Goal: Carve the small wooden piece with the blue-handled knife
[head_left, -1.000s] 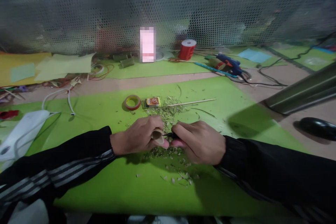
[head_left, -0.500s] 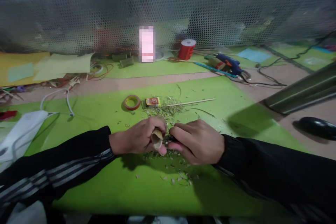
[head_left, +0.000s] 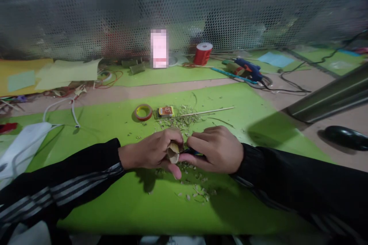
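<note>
My left hand (head_left: 152,148) is closed round a hollow, pale tube (head_left: 173,153), its open end facing me, above the near middle of the green-covered desk (head_left: 115,203). My right hand (head_left: 218,149) is curled round a dark tool (head_left: 192,152), mostly hidden by my fingers; its tip is right at the tube's right side, though I can't tell whether they touch. Shavings (head_left: 184,119) lie scattered under and beyond my hands. Just past my left hand sit a roll of tape (head_left: 143,112) and, right of it, a small box (head_left: 166,112); a thin stick (head_left: 212,111) lies farther right. Near the far mesh panel (head_left: 178,4) I see a red spool (head_left: 202,55) and, to its right, a blue glue gun (head_left: 248,69).
</note>
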Tool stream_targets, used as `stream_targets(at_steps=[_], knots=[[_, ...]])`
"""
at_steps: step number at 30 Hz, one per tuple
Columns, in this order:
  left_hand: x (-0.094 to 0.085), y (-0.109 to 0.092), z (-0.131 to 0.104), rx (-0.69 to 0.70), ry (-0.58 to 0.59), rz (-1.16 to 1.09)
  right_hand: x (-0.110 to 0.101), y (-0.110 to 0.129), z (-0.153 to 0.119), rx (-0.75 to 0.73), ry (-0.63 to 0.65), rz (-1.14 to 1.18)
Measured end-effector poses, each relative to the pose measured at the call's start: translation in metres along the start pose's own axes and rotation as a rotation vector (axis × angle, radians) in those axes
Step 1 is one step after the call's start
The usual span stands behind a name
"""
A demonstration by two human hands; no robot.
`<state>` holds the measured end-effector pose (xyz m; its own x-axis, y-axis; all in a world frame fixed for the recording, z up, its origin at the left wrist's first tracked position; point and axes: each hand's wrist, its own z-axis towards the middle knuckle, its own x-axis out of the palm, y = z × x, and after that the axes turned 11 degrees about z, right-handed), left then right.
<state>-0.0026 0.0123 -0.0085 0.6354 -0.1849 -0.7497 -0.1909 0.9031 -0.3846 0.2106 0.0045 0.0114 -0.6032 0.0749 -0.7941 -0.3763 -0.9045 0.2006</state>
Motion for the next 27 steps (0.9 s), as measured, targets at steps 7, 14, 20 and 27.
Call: stream_targets(at_steps=[7, 14, 20, 27], knots=[[-0.0008, 0.0001, 0.0, 0.005, 0.058, -0.046, 0.0012, -0.0014, 0.0017, -0.049, -0.005, 0.007], [-0.0013, -0.0009, 0.0051, 0.019, 0.023, -0.064, 0.005, -0.0011, 0.0039, -0.113, -0.053, 0.092], [-0.001, -0.0011, 0.0062, 0.027, -0.001, -0.044, 0.005, -0.0005, 0.0048, -0.108, -0.051, 0.145], [-0.0014, -0.0041, 0.0061, 0.089, -0.087, 0.163, -0.0041, -0.0034, 0.0042, -0.065, -0.032, 0.091]])
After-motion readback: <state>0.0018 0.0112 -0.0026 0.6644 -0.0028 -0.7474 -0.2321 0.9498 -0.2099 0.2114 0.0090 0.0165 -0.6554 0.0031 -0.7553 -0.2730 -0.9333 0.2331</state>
